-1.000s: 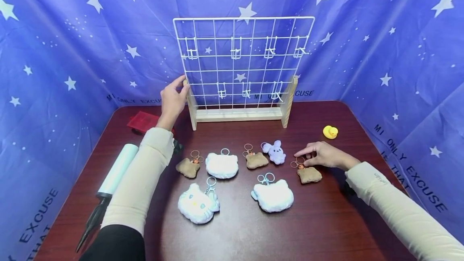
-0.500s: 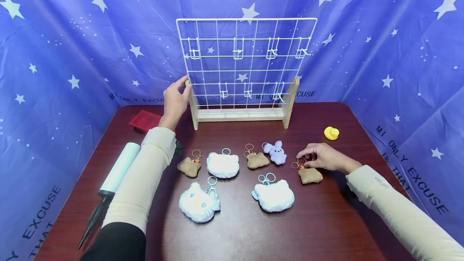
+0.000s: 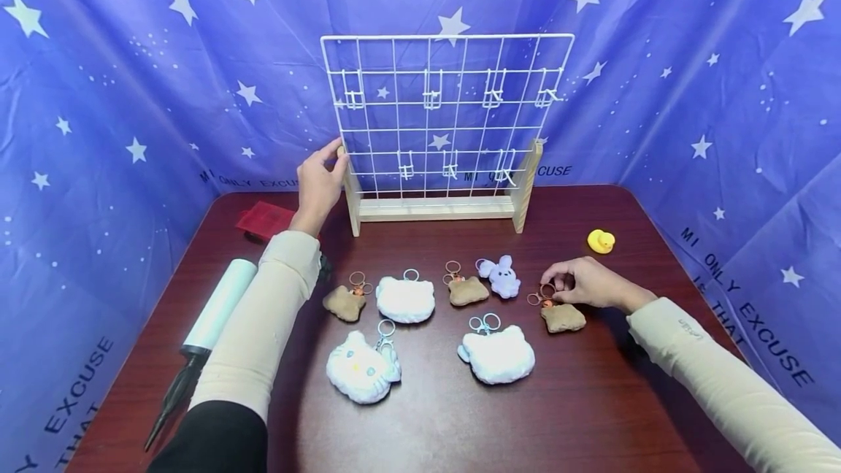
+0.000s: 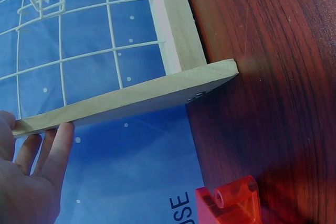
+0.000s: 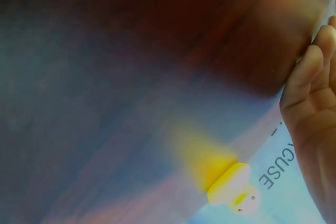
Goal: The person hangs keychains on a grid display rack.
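Observation:
In the head view, my left hand (image 3: 317, 185) holds the top of the left wooden post (image 3: 351, 192) of a white wire grid rack. The left wrist view shows my thumb and fingers on either side of that post (image 4: 126, 98). At the right, my right hand (image 3: 594, 285) pinches the metal ring of a brown plush keychain (image 3: 563, 318), which lies on the table with an orange bead at its top. The right wrist view shows my right hand (image 5: 315, 98) only at its edge, its fingertips partly cut off.
White cat plush keychains (image 3: 405, 301), brown ones (image 3: 469, 291) and a lilac rabbit keychain (image 3: 504, 279) lie mid-table. A yellow duck (image 3: 601, 241) sits far right. A red plastic box (image 3: 265, 220) and a mint hand pump (image 3: 220, 305) lie left. Several hooks (image 3: 431, 99) hang on the grid.
My right thumb and fingers have drawn together on the brown keychain's ring, which now stands up slightly. My left hand stays on the post.

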`<action>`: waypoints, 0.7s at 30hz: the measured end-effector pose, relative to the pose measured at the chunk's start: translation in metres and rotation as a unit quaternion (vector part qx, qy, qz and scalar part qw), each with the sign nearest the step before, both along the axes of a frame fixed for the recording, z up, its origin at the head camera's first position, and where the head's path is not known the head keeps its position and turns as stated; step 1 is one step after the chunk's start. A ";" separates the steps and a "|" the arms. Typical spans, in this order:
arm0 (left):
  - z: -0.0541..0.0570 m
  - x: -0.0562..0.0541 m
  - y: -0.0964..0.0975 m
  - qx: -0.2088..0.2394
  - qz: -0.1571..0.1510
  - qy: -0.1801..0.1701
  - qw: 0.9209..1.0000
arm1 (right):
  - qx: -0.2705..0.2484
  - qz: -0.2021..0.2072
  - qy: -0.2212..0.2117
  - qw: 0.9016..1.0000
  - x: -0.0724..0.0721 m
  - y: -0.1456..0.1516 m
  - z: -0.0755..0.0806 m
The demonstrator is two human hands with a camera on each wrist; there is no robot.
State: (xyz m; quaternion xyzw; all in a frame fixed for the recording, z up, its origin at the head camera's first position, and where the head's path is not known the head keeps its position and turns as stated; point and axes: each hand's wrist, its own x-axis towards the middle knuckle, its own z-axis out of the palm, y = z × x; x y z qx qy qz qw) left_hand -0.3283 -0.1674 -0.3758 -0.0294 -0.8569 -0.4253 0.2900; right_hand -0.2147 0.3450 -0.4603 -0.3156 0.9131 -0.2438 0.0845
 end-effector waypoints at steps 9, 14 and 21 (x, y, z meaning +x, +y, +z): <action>0.001 -0.002 0.000 -0.004 0.003 0.010 1.000 | -0.022 -0.014 -0.021 0.999 -0.003 0.002 -0.002; 0.000 -0.003 0.001 -0.004 0.005 0.007 1.000 | -0.028 -0.008 -0.027 0.999 -0.003 0.005 -0.001; -0.003 -0.002 0.000 0.000 0.003 0.007 1.000 | -0.065 -0.017 -0.020 0.998 0.002 0.009 0.006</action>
